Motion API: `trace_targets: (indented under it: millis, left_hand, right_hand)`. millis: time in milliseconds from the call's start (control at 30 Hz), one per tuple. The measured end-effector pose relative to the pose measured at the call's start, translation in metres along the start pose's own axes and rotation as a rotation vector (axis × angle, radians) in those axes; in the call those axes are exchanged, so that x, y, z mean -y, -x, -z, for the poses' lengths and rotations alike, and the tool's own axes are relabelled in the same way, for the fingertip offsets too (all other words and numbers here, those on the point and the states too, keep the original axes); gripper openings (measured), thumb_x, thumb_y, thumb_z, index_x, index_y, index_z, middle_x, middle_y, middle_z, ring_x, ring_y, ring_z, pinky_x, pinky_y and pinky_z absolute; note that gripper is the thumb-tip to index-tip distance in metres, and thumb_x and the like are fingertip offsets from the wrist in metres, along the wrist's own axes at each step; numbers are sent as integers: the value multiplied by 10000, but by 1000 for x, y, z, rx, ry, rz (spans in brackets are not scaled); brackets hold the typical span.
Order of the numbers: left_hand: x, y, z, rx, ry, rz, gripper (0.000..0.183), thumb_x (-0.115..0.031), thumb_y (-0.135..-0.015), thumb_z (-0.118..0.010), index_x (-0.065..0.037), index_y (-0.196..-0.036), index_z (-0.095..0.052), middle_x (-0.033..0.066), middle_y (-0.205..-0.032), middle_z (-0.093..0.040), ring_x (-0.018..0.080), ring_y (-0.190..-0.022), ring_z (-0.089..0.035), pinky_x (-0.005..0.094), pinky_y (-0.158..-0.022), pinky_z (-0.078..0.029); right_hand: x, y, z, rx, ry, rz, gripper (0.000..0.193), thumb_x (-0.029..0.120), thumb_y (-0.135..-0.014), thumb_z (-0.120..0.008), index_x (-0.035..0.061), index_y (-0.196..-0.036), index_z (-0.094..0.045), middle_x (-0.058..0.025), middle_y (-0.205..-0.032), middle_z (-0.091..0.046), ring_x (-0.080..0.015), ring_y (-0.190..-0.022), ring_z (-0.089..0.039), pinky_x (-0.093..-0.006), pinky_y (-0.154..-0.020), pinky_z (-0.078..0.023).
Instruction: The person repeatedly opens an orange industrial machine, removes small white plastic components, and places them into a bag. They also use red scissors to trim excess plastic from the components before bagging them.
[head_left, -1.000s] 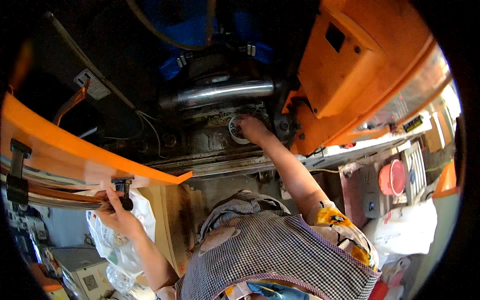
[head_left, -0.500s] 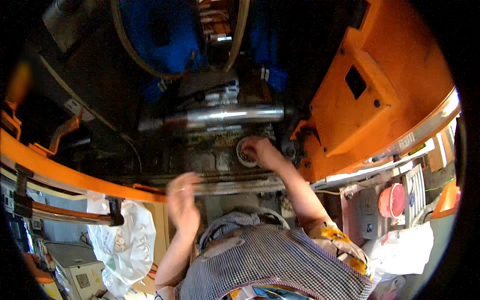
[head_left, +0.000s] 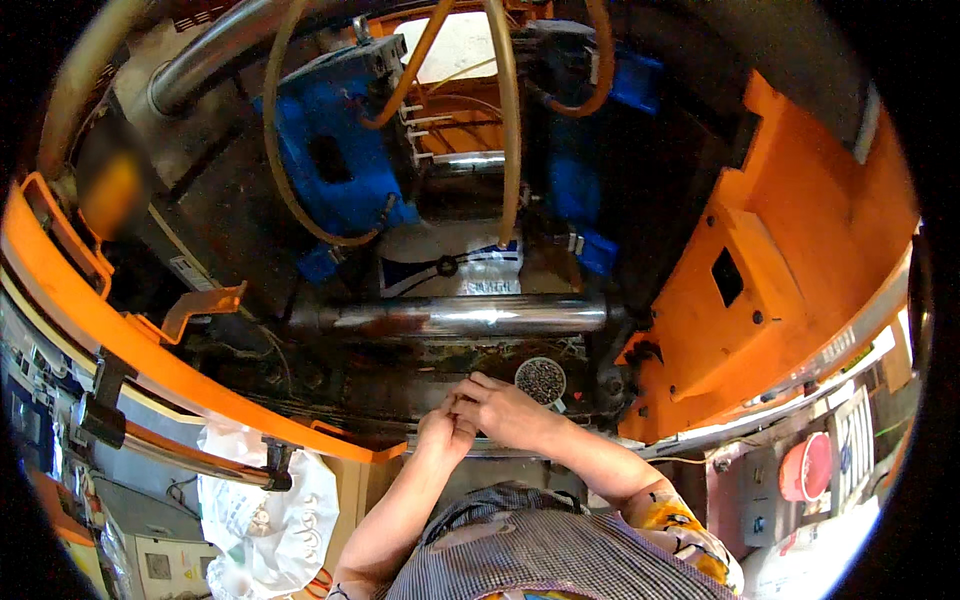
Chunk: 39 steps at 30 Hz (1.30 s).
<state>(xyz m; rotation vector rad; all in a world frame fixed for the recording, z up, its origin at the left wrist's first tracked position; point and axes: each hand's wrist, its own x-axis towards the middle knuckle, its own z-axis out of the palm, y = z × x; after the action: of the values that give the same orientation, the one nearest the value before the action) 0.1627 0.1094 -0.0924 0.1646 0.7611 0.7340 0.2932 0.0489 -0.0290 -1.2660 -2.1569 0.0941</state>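
Note:
My left hand (head_left: 444,433) and my right hand (head_left: 500,410) meet in front of me, at the front edge of the machine. Both have their fingers bent and pressed together, and whatever is between them is too small or hidden to make out. Just beyond my right hand stands a round white tub (head_left: 541,380) filled with small dark grey pieces. Behind the hands, a thick shiny metal bar (head_left: 470,315) runs across the machine.
Blue mould blocks (head_left: 340,150) with looping hoses (head_left: 508,130) sit deeper inside the machine. An orange guard (head_left: 720,300) stands to the right, an orange rail (head_left: 250,400) to the left. White plastic bag (head_left: 270,510) hangs at left; a pink basin (head_left: 805,468) lies at right.
My right hand has come out of the tub and moved left. My left hand has moved right to meet it, and its fingers have closed. The view has tilted up.

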Motion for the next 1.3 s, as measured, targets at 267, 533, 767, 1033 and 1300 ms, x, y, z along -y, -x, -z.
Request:
trace_targets:
  millis: [267, 533, 767, 1033, 1300]
  left_hand:
    - [-25, 55, 18, 83, -74, -134, 285, -103, -938, -428, 102, -1137, -436, 143, -1021, -539, 192, -912, -544, 298, -823, -478]
    - [-14, 133, 64, -113, -293, -84, 251, -239, -959, -413, -17, -948, -531, -1, -613, -470, 84, -474, -389, 206, -395, -304]
    - [19, 174, 128, -298, -81, -249, 289, -275, -952, -422, -12, -979, -537, -3, -582, -454, 94, -462, -374, 204, -402, -291]
    - [46, 185, 135, -272, -67, -372, 326, -172, -962, -368, 84, -1134, -475, 62, -686, -502, 140, -582, -454, 213, -564, -387]
    - [49, 187, 147, -142, -439, -274, 288, -278, -960, -403, -54, -815, -510, 5, -627, -516, 77, -567, -459, 199, -519, -361]
  right_hand:
    - [-97, -173, 16, -607, -884, -371, 114, 65, -817, -597, 0, -905, -627, -55, -792, -631, -100, -681, -570, -246, -621, -456]
    - [-256, -350, 5, -1239, -1296, -459, 192, 241, -827, -637, 57, -851, -588, -31, -786, -581, -148, -670, -501, -314, -598, -402]
    - [-268, -370, 15, -1316, -1278, -451, 179, 170, -866, -590, 1, -809, -569, -38, -731, -570, -134, -595, -538, -299, -505, -434]
    - [-264, -359, 27, -1372, -1049, -601, 205, 192, -875, -578, -4, -817, -599, -63, -760, -638, -133, -613, -571, -292, -507, -467]
    - [-171, -252, 27, -1368, -800, -469, 315, 218, -788, -594, -12, -1002, -598, -145, -973, -637, -267, -760, -599, -428, -714, -492]
